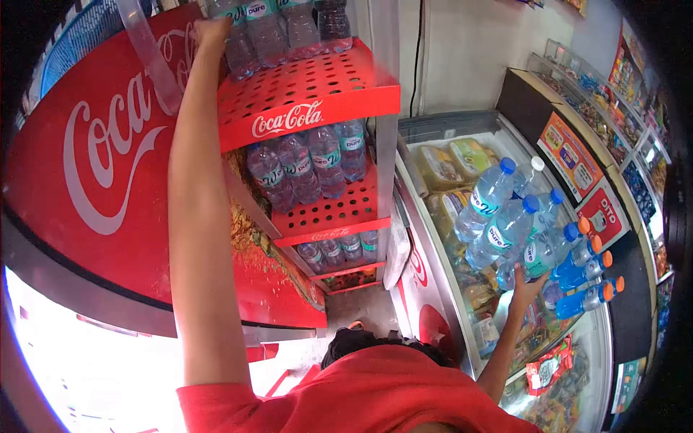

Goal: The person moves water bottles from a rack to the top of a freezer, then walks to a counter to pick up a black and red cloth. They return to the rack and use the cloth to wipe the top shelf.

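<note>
My left hand (211,32) is raised to the top shelf of the red rack, closed against the side of a water bottle (241,58) at the left end of a row; its fingers are partly hidden. Low on the right, my right hand (528,287) grips the lower part of a tilted water bottle (543,252) with a blue cap. That bottle is among several other clear water bottles (498,229) on the glass freezer top. Beside them stand several blue drink bottles (583,268) with orange caps.
The red Coca-Cola rack (310,114) has perforated shelves holding rows of water bottles (310,162). A red Coca-Cola panel (108,151) stands at left. Tubs (440,166) show inside the glass-topped freezer (462,317). A red packet (550,366) lies near its front. Snack shelves (613,108) line the right.
</note>
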`<state>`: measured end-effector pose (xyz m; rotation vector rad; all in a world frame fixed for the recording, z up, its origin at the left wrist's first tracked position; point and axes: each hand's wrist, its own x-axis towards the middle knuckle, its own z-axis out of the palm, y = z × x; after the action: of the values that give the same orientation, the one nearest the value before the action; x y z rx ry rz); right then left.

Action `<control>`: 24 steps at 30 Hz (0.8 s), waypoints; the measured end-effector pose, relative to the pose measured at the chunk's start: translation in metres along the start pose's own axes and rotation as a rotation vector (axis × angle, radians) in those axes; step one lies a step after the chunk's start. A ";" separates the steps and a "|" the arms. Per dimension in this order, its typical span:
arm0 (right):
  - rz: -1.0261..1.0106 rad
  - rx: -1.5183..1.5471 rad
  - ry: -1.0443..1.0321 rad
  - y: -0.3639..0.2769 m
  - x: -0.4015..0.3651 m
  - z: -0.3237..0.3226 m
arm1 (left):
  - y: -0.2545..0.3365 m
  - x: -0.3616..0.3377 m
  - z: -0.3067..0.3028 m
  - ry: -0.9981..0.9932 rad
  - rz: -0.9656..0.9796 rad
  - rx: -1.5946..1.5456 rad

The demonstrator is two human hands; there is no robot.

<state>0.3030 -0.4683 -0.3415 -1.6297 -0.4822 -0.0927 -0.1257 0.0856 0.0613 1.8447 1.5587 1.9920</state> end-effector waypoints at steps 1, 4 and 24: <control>-0.002 -0.054 -0.005 0.002 -0.001 -0.002 | -0.010 0.008 0.004 -0.088 -0.155 0.125; 0.023 0.022 -0.066 0.027 -0.003 -0.012 | -0.061 0.041 0.031 -0.248 -0.216 0.000; 0.010 -0.159 -0.389 -0.066 -0.060 0.001 | -0.056 -0.013 0.042 -0.390 -0.095 -0.332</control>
<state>0.2247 -0.4799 -0.3000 -1.8136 -0.7796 0.2023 -0.1229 0.1326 0.0081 1.8391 1.1102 1.6056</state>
